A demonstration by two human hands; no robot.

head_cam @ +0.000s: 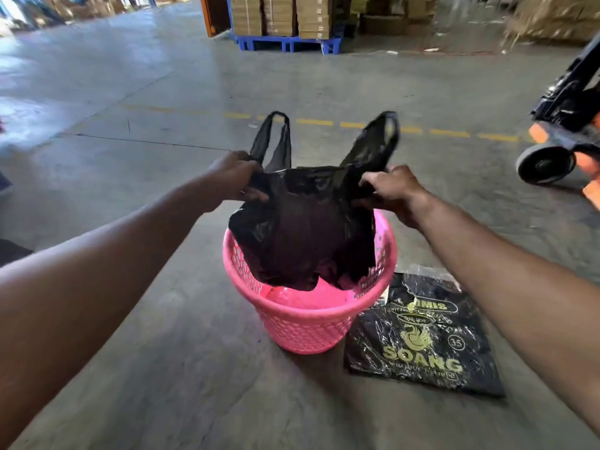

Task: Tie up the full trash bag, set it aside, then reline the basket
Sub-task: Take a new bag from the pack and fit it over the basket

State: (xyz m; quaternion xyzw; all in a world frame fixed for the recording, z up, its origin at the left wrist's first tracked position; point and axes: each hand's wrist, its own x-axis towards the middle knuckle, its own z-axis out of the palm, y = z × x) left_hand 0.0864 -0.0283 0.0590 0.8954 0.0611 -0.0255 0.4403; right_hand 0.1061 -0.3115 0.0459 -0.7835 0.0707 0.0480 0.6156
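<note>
A thin black plastic bag (302, 228) hangs spread between my two hands above a pink mesh basket (308, 323) on the concrete floor. My left hand (232, 178) pinches the bag's top left edge and my right hand (393, 190) pinches its top right edge. Both bag handles stick up behind my hands. The bag's lower end dips inside the basket's rim, and the pink bottom of the basket shows below it. No full tied trash bag is in view.
A flat black pack of bags (422, 336) with gold print lies on the floor right of the basket. A pallet jack wheel (545, 164) stands at the far right. Boxes on a blue pallet (285, 43) are far ahead.
</note>
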